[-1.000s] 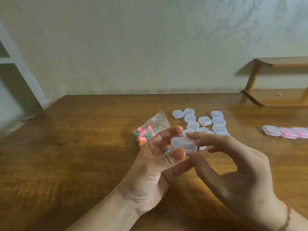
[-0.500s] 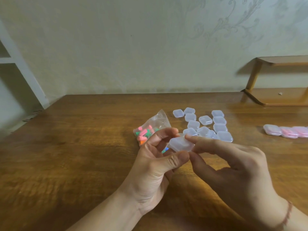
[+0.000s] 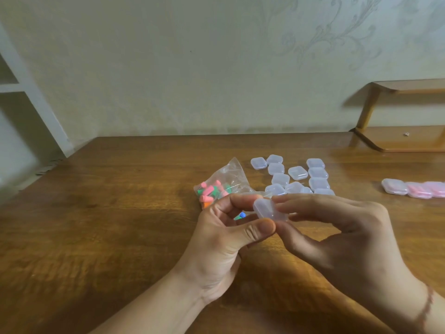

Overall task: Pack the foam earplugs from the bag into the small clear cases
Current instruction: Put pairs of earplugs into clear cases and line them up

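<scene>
Both hands meet just above the counter [image 3: 120, 213] on one small clear case [image 3: 269, 209]. The left hand [image 3: 226, 239] pinches its near corner between thumb and curled forefinger, and the right hand [image 3: 346, 235] pinches the other side, fingers on top and thumb below. Whether the lid has begun to lift is too hard to tell.

The case looks light, stiff and slick — thin plastic that could pop out of a squeeze, so it is best held by its edges, with a thumbnail worked at the lid's lip. Just behind the left hand lies the bag [image 3: 221, 184] of foam earplugs in pink, green and orange. They should be soft and springy, easy to pick up by the middle and press in.

More empty cases [image 3: 298, 173] sit in a cluster beyond the hands, well apart from a few pink-filled cases [image 3: 414, 189] at the right edge.
</scene>
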